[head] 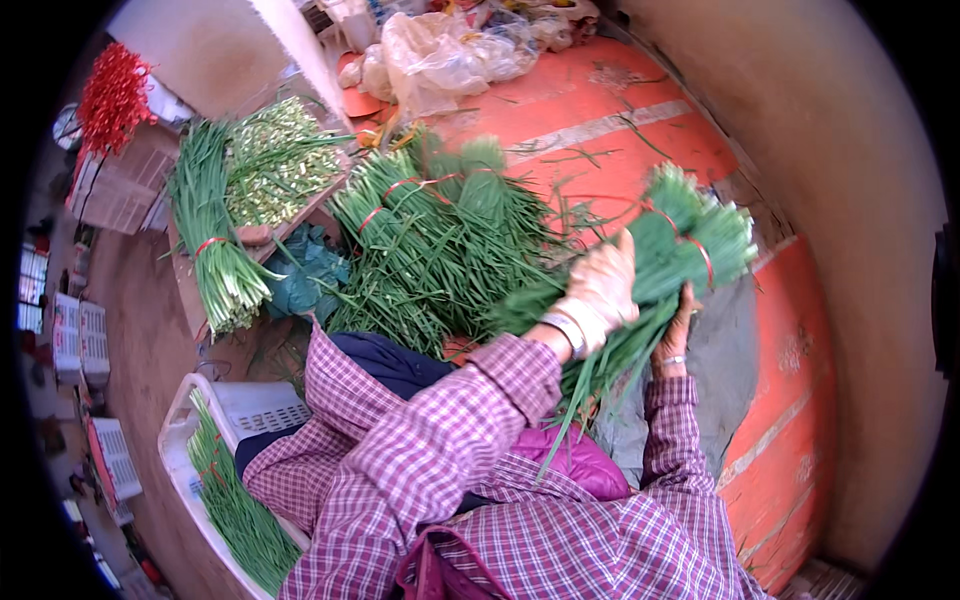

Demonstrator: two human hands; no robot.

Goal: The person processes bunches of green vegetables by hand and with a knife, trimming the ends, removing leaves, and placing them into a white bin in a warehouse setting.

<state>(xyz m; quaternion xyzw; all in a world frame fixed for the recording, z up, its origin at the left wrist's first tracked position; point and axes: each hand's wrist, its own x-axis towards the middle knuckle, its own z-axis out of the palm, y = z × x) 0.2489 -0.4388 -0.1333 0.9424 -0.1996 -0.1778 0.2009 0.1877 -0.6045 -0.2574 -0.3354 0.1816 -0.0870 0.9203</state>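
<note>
Two bunches of garlic chives (pixel 660 240), bound with red ties, are held together off the floor, their pale stem ends pointing up and right. From above, my left hand (pixel 600 285), apparently in a thin pale glove, grips their leaves. My right hand (pixel 677 326) holds the same chives from the lower right side, its palm partly hidden by leaves. Loose green leaves hang down between my forearms. Left of my hands lies a pile of tied chive bunches (pixel 442 232), partly blurred.
A low wooden board (pixel 311 214) bears cut stem ends (pixel 281 165) and another tied bunch (pixel 214 225). At my left stands a white plastic crate (pixel 176 442) holding chives. Red ties (pixel 112 97) hang beyond, near clear plastic bags (pixel 442 56). A wall (pixel 847 262) bounds the right.
</note>
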